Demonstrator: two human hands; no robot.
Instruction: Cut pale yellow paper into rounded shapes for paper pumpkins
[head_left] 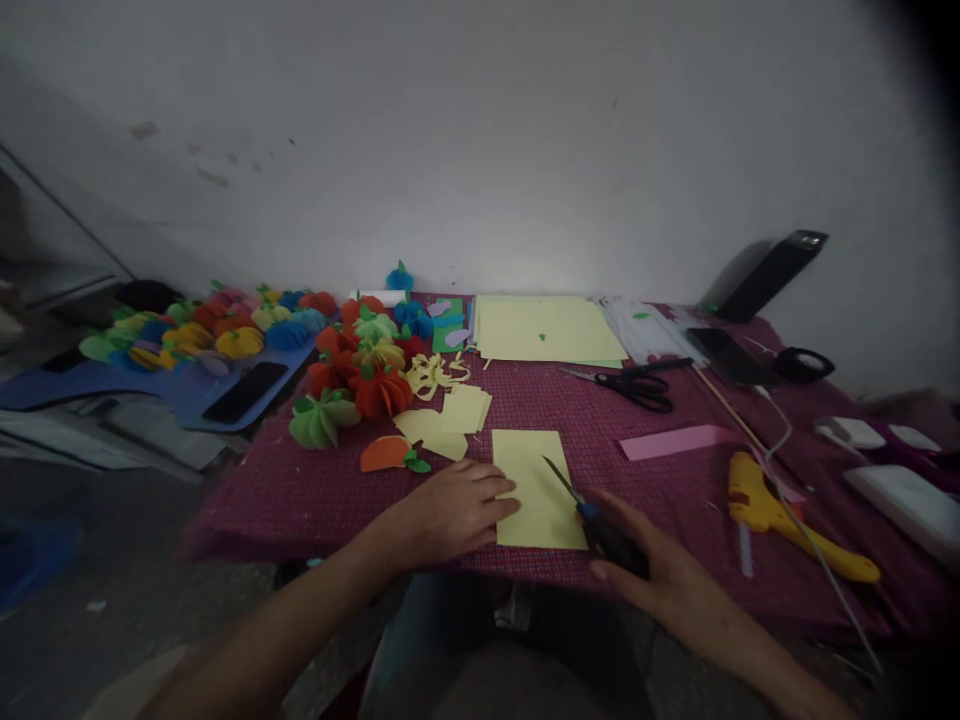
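A pale yellow sheet of paper (534, 515) lies in front of me near the table's front edge. My left hand (457, 508) rests on its left side, fingers stretched out and lying flat. In my right hand (637, 560) is a bladed tool with a black-and-blue handle (611, 537); my fingers are wrapped round the handle. Its thin, pointed blade slants up and left over the sheet. Whether the blade touches the paper I cannot tell. Smaller yellow paper pieces (463, 410) and an orange paper shape (384, 455) with green leaves lie beyond my left hand.
Colourful paper pumpkins (381, 390) crowd the left, with more on a blue surface (184, 393). Black-handled scissors (637, 388) lie behind the sheet, near stacked yellow paper (547, 325). To the right are a pink strip (675, 441), a yellow glue gun (780, 515) and a white cable.
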